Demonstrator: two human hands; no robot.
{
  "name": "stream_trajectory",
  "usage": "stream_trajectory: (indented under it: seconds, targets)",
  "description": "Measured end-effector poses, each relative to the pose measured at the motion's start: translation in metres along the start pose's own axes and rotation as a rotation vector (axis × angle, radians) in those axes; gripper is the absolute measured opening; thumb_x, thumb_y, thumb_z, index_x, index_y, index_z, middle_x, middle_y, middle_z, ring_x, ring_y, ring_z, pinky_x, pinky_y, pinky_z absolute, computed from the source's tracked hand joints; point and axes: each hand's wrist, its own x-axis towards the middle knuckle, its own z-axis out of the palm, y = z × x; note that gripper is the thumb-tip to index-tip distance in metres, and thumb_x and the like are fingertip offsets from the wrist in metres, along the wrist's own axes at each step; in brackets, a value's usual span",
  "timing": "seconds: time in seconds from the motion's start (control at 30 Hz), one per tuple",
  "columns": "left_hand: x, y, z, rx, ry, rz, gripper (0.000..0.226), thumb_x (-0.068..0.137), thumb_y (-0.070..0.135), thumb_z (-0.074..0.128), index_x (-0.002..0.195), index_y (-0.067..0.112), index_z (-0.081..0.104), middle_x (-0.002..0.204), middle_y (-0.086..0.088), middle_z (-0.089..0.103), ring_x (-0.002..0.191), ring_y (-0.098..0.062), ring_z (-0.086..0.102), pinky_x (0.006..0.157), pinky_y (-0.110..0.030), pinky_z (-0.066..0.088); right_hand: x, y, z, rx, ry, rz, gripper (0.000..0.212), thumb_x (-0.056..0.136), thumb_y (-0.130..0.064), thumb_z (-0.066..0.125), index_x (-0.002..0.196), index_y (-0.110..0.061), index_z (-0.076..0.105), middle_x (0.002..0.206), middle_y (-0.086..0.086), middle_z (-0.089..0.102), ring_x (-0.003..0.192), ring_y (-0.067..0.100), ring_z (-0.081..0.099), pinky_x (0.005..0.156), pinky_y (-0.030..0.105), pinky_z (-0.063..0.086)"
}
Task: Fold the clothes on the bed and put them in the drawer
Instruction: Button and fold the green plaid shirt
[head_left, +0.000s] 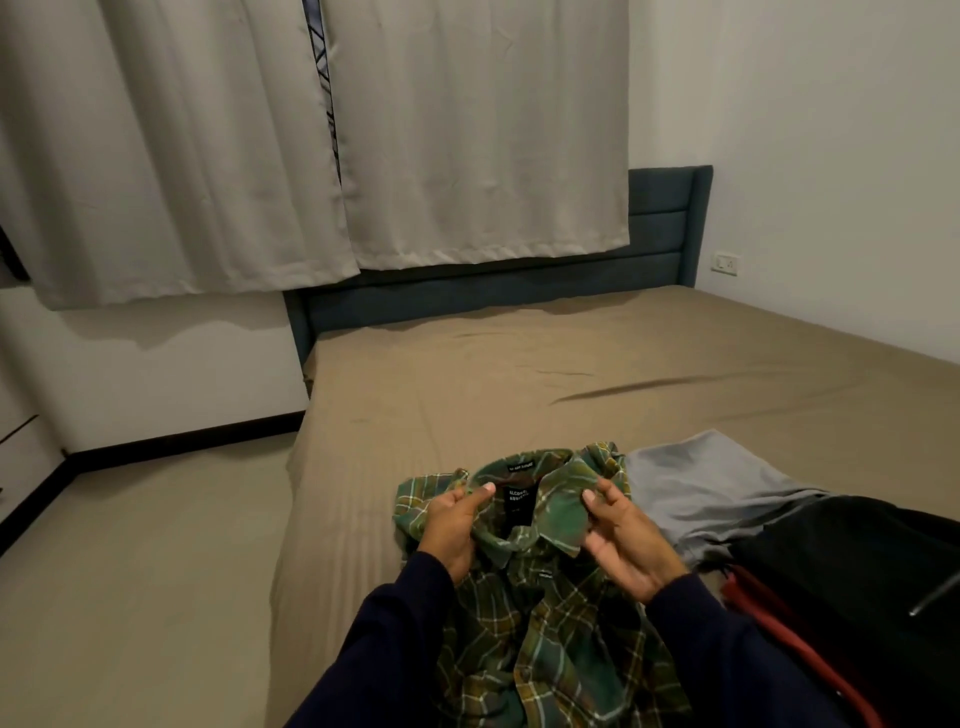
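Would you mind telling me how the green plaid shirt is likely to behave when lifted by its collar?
The green plaid shirt will probably droop limply, since it already bunches in wrinkles. It likely feels light, as the left hand and right hand hold it by fingertips.

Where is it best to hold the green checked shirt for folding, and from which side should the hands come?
Probably at the shoulders, just outside the collar, coming from the near side. The shirt lies front up with its collar away from the person, and the left hand and right hand already pinch it there.
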Motion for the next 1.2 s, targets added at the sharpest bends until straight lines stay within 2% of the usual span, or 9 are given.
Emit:
stream_trajectory:
  seconds: [0.13, 0.27, 0.47, 0.57, 0.7, 0.87, 0.97, 1.03, 1.2]
  targets:
    - [0.01, -0.004, 0.009, 0.187, 0.144, 0.052, 0.034, 0.089, 0.042, 0.069, 0.086, 0.012, 0.053, 0.08, -0.015, 0.056, 0.073, -0.025, 0.055, 0.072, -0.04, 0.051, 0.0, 0.005, 0.004, 0.08, -0.032, -0.024, 0.031, 0.095, 0.001, 0.048, 0.123, -0.001, 0.059, 0.104, 0.017, 0.072, 0.093, 0.022, 0.072, 0.079, 0.038, 0.062]
    - [-0.006, 0.013, 0.015, 0.896, 0.447, 0.26, 0.036, 0.103, 0.04, 0.045, 0.103, 0.01, 0.066, 0.105, -0.011, 0.069, 0.095, -0.031, 0.064, 0.083, -0.038, 0.053, -0.001, 0.001, 0.002, 0.01, -0.04, -0.092, 0.061, 0.087, -0.001, 0.059, 0.144, -0.021, 0.049, 0.119, 0.013, 0.064, 0.099, 0.02, 0.065, 0.086, 0.033, 0.06]
    - [-0.013, 0.03, 0.02, 1.312, 0.332, 0.434, 0.042, 0.107, 0.03, 0.035, 0.097, 0.003, 0.066, 0.098, -0.017, 0.068, 0.09, -0.035, 0.065, 0.074, -0.037, 0.051, -0.007, -0.023, 0.009, -1.178, -0.407, -0.143, 0.068, 0.091, 0.008, 0.063, 0.145, -0.032, 0.051, 0.143, -0.017, 0.055, 0.131, 0.002, 0.052, 0.104, 0.023, 0.047]
    - [-0.005, 0.026, 0.013, 1.23, 0.111, 0.429, 0.041, 0.107, 0.024, 0.032, 0.081, 0.004, 0.057, 0.079, -0.021, 0.069, 0.072, -0.035, 0.069, 0.065, -0.039, 0.057, 0.004, -0.038, 0.015, -1.835, -0.438, -0.343, 0.051, 0.088, -0.005, 0.073, 0.128, -0.035, 0.064, 0.122, -0.026, 0.062, 0.104, -0.014, 0.057, 0.09, 0.018, 0.052]
    - [-0.003, 0.024, 0.002, 1.106, -0.073, 0.314, 0.035, 0.104, 0.023, 0.034, 0.076, 0.008, 0.048, 0.056, -0.016, 0.061, 0.05, -0.027, 0.067, 0.043, -0.024, 0.044, 0.013, -0.041, 0.019, -2.317, -0.323, -0.632, 0.029, 0.091, -0.049, 0.064, 0.105, -0.031, 0.044, 0.079, -0.001, 0.064, 0.07, 0.02, 0.059, 0.064, 0.04, 0.049]
    - [0.016, 0.021, -0.025, 0.811, -0.201, 0.228, 0.036, 0.106, 0.014, 0.03, 0.099, 0.011, 0.066, 0.075, -0.013, 0.069, 0.061, -0.023, 0.062, 0.061, -0.038, 0.053, 0.037, -0.06, -0.012, -2.152, -0.207, -0.442, 0.099, 0.065, -0.073, 0.072, 0.142, -0.036, 0.021, 0.087, 0.002, 0.067, 0.078, 0.016, 0.063, 0.07, 0.035, 0.056]
    - [0.033, 0.017, -0.045, 1.041, -0.282, 0.323, 0.036, 0.097, 0.003, 0.047, 0.104, 0.031, 0.069, 0.116, 0.0, 0.068, 0.1, -0.019, 0.063, 0.091, -0.025, 0.054, 0.058, -0.071, -0.038, -2.141, -0.267, -0.191, 0.085, 0.077, -0.035, 0.085, 0.147, -0.027, 0.037, 0.141, -0.001, 0.052, 0.124, 0.015, 0.049, 0.103, 0.024, 0.04]
    - [0.046, 0.01, -0.053, 1.307, -0.448, 0.319, 0.052, 0.088, 0.002, 0.059, 0.13, 0.032, 0.06, 0.136, 0.003, 0.054, 0.124, -0.014, 0.05, 0.098, -0.011, 0.042, 0.074, -0.066, -0.051, -2.113, -0.327, -0.11, 0.081, 0.082, -0.027, 0.082, 0.149, -0.026, 0.037, 0.151, -0.001, 0.043, 0.135, 0.014, 0.041, 0.112, 0.02, 0.031]
    - [0.065, -0.012, -0.059, 1.701, -0.67, 0.304, 0.096, 0.072, 0.039, 0.082, 0.153, 0.031, 0.032, 0.159, 0.008, 0.029, 0.143, -0.014, 0.028, 0.119, -0.031, 0.025, 0.11, -0.035, -0.065, -2.432, -0.638, -0.072, 0.087, 0.083, -0.034, 0.078, 0.155, -0.039, 0.029, 0.164, -0.001, 0.024, 0.153, 0.021, 0.012, 0.125, 0.055, 0.006]
